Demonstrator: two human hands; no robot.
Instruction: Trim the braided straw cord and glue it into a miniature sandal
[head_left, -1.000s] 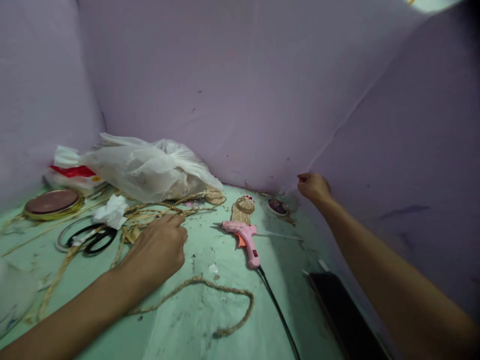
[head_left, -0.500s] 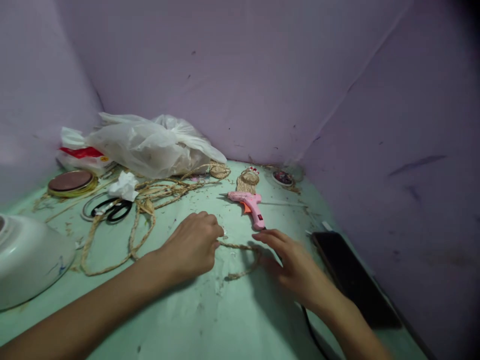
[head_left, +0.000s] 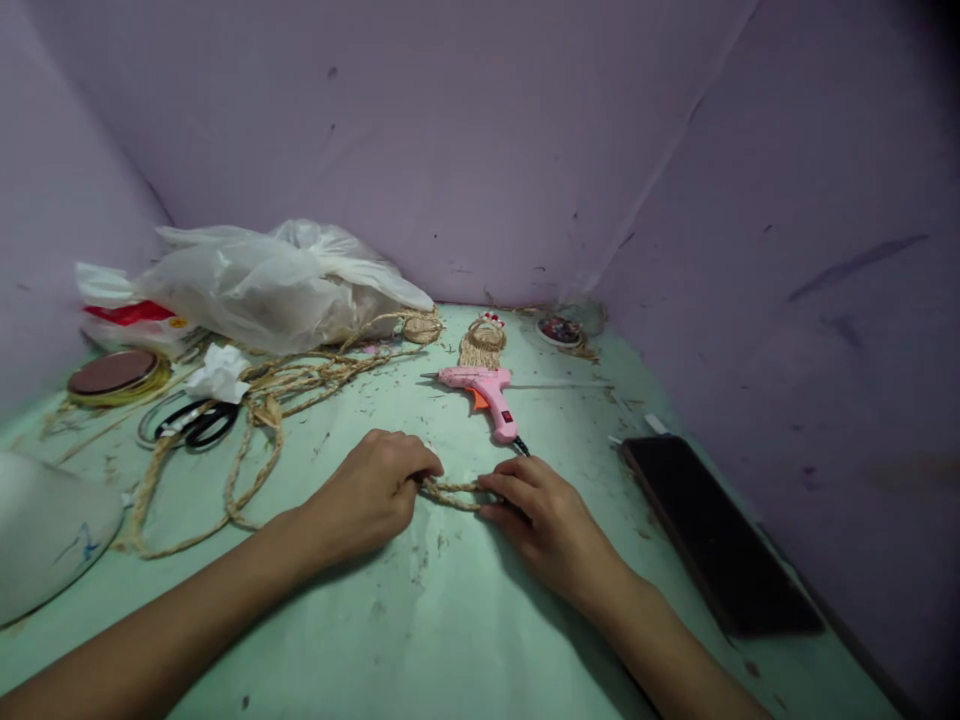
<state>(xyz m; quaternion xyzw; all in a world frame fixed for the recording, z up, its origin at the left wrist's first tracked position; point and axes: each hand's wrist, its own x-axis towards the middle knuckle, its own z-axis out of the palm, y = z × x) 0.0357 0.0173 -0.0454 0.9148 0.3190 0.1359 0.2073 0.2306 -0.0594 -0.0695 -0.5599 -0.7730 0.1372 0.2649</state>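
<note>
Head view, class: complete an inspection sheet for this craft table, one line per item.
Surface: pale green table, stained, strewn with fibre bits.
Job's things: rope length between both hands; pink glue gun behind it.
Clutter: rope tangle, scissors, tissue, tin lid, plastic bag, white bowl, dark phone.
Hands: left hand and right hand each pinch the rope length.
Cables: black cord leaves the glue gun, disappears at the right hand.
Surroundings: lilac walls on three sides.
</note>
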